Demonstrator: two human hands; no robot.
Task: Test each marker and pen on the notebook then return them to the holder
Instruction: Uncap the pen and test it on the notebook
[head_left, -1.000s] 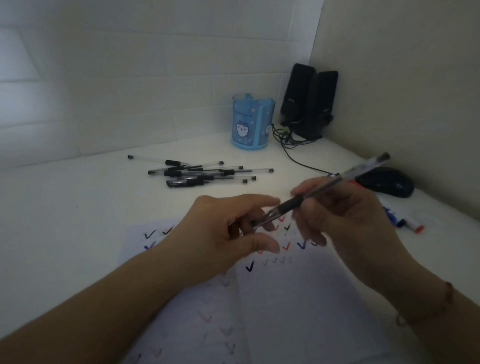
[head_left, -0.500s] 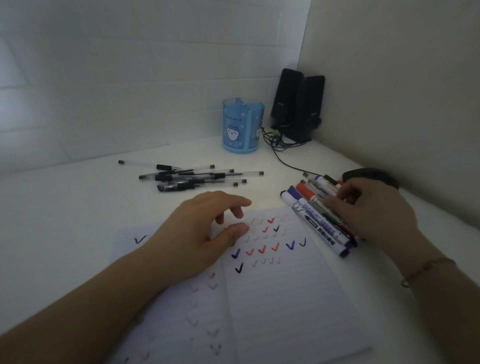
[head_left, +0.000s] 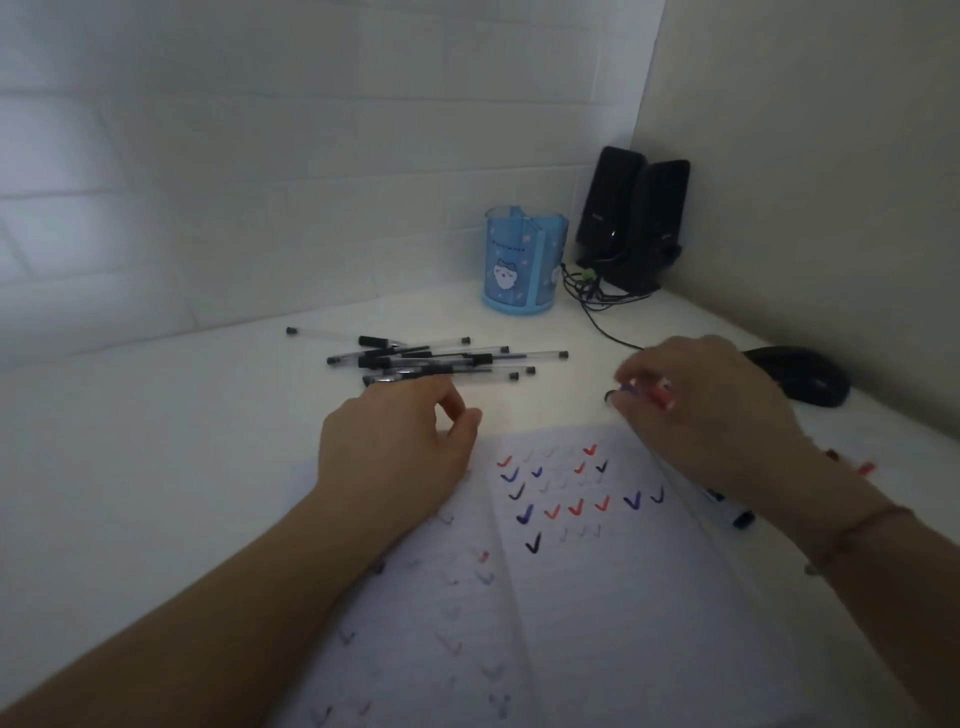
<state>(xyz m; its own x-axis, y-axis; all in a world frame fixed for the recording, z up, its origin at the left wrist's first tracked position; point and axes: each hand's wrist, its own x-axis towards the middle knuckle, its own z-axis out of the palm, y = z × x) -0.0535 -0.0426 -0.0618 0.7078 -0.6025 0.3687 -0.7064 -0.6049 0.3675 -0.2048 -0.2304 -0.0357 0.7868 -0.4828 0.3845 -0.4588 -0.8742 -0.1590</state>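
Dim corner, white desk (head_left: 156, 467) against a pale tiled wall; one head view only.

Left hand (head_left: 395, 441): palm down at the far left corner of the open notebook (head_left: 597, 597), forearm running in from lower left; fingers loosely curled, thumb beside the forefinger, holding nothing that I can see; knuckles just short of the pile of pens (head_left: 431, 361).

Right hand (head_left: 701, 410): palm down past the notebook's far right corner, wrist with a thin bracelet (head_left: 857, 530); fingers curled round a bunch of markers (head_left: 649, 392), red and purple ends showing at my fingertips; motion blur here, count not readable; a dark marker end (head_left: 740, 518) sticks out under my wrist, just beside the page edge.

Pens lie loose on the desk, clear barrels, black caps, well short of the blue holder (head_left: 524, 265), which stands upright near the wall beside two black speakers (head_left: 634, 218); black mouse (head_left: 800, 374) just right of my right hand.

Writing: notebook pages carry rows of tick marks in red, blue and black, some faint grey; holder has a white cartoon cat and a small line of print, too small to read.
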